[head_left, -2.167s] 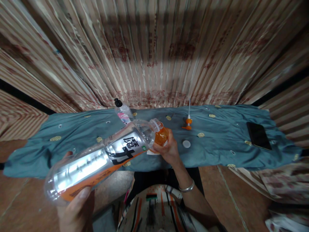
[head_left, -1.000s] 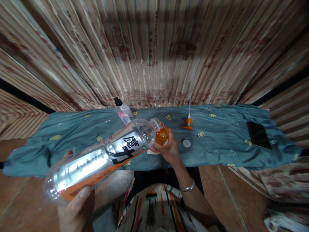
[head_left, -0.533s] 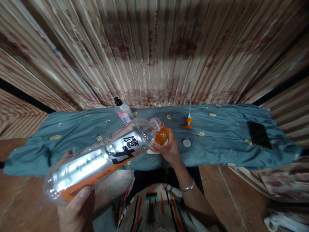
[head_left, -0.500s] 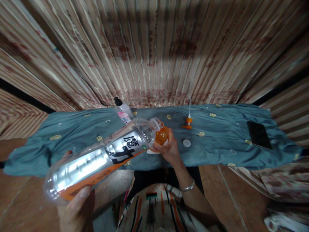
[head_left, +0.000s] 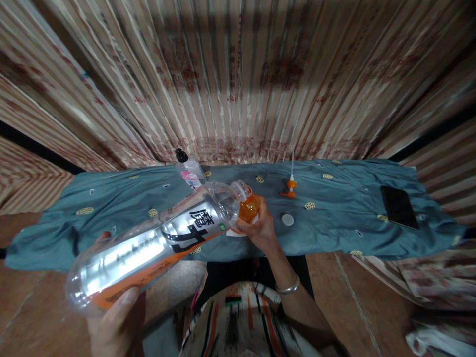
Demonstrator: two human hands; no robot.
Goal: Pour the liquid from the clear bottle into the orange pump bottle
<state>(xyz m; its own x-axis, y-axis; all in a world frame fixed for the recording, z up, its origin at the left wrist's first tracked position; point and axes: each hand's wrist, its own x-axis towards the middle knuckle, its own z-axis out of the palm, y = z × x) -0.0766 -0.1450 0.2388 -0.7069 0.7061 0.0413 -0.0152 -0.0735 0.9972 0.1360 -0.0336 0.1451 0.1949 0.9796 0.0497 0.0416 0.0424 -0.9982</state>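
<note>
A large clear bottle (head_left: 148,253) with a silver and orange label lies tilted in the air, its base toward the lower left. My left hand (head_left: 119,317) is wrapped round its base end. At the upper right, the bottle's mouth meets the neck of an orange bottle (head_left: 249,208). Around that orange bottle my right hand (head_left: 262,225) is closed. Whether liquid passes between the two mouths is too small to tell. An orange pump head (head_left: 291,186) with a clear tube and a round white cap (head_left: 287,219) rest to the right.
A blue-green cloth (head_left: 334,213) covers the narrow table. Behind the large bottle is a clear bottle with a black top (head_left: 189,168). A black phone (head_left: 399,207) lies at the right. Striped curtains (head_left: 238,84) hang along the back and sides.
The base of the large bottle has shifted very slightly left. Both hands keep their holds, and the two mouths remain together.
</note>
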